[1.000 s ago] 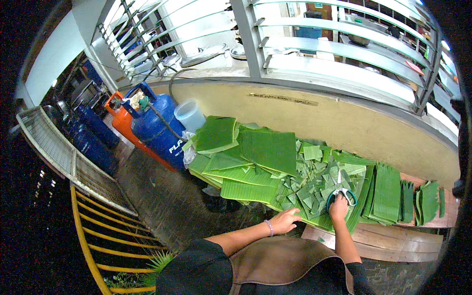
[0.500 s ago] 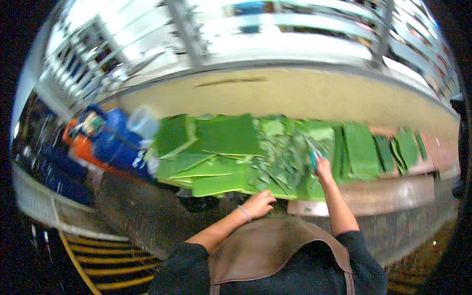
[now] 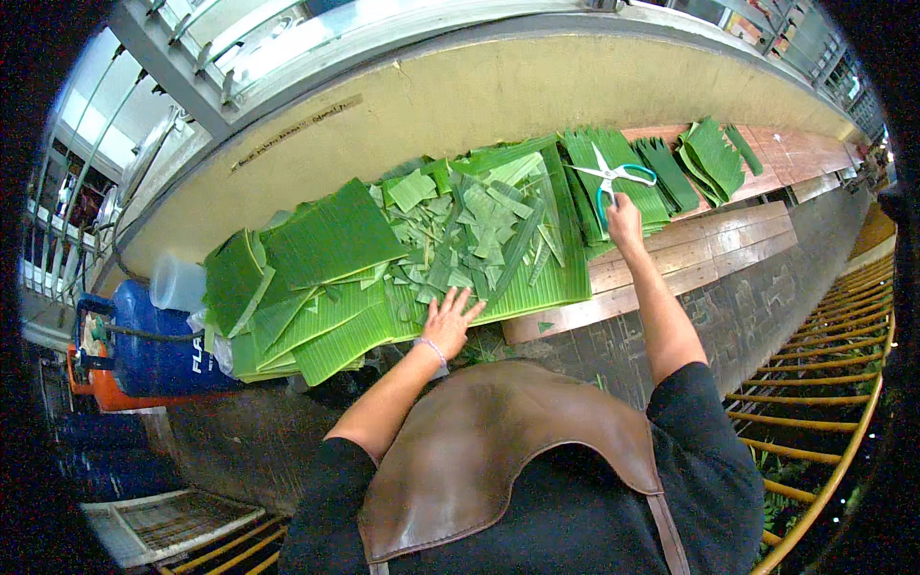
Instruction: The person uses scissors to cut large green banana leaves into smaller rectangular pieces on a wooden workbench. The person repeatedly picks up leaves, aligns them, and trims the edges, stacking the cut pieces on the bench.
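Note:
My right hand (image 3: pixel 625 222) grips a pair of scissors (image 3: pixel 607 178) with white and teal handles. Their blades stand apart over a stack of cut banana leaves (image 3: pixel 613 151). My left hand (image 3: pixel 448 321) has its fingers spread and rests at the near edge of the leaf pile, by the small leaf scraps (image 3: pixel 489 225) heaped in the middle. Large banana leaf sheets (image 3: pixel 331 235) lie layered to the left of those scraps. Farther right are narrower folded leaf bundles (image 3: pixel 709 161), some with jagged ends.
A wooden bench (image 3: pixel 690 244) runs under the leaves, against a yellowish wall (image 3: pixel 517 91). At the left stand a blue jug (image 3: pixel 158 335), a translucent tub (image 3: pixel 176 282) and an orange container (image 3: pixel 91 388). A yellow railing (image 3: pixel 815 460) curves along the right.
My view has turned to the right. The scissors have moved from over the scraps to the leaf stack on the right, blades now apart. My left hand has spread onto the leaves.

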`<state>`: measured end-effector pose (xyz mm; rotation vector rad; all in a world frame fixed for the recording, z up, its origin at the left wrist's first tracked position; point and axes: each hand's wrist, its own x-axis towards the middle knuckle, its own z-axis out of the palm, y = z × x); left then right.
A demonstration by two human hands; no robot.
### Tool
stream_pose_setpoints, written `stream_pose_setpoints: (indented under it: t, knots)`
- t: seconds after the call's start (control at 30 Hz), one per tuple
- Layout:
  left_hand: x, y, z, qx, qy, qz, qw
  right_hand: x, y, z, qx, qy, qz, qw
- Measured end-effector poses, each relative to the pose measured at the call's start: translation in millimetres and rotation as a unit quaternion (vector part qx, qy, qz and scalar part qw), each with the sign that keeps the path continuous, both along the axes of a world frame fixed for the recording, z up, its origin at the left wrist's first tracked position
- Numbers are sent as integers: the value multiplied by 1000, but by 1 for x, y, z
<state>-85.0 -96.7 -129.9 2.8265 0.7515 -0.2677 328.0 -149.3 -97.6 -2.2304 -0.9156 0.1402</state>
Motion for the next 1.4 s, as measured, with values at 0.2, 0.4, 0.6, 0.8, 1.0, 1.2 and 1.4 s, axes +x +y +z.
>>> stream_pose_setpoints:
  t: [0.2,0.4,0.6,0.8,1.0,1.2,1.4]
  knots:
    - [-15,36,10,67,-3,125,990,35,6,-24,-87,-96,-25,991]
    - [-60,31,24,21,-232,194,953,-33,-56,-51,52,-181,77,979]
    - [-135,-33,-5,-233,-235,308,892,-91,-117,-121,-4,188,52,981]
    - [-169,-16,-18,-385,-416,546,617,-102,-107,-112,100,283,79,950]
    - [-160,28,25,-292,-515,496,636,-114,-87,-38,114,273,76,952]
    - [-153,75,72,-362,-623,489,492,-108,-37,23,155,11,124,980]
    - [-160,133,84,-384,-677,505,374,-85,5,83,252,229,67,938]
